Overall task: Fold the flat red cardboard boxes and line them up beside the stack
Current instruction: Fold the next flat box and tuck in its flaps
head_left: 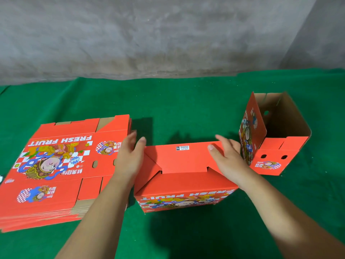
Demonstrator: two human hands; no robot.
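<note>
Half-folded red box [183, 176] at centre of frame on green worktop [186, 101], bottom flaps up. Left hand [128, 157] and right hand [228, 156] flat, fingers straight, pressing flap ends. Flat stack [56, 172] at left; finished box [276, 139] at right. Likely light, stiff corrugated card, creasing easily; best held by side walls.

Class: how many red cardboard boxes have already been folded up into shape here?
2: one folded red cardboard box in the middle between both hands, and one open-topped red cardboard box standing to its right. None appear hidden.
</note>
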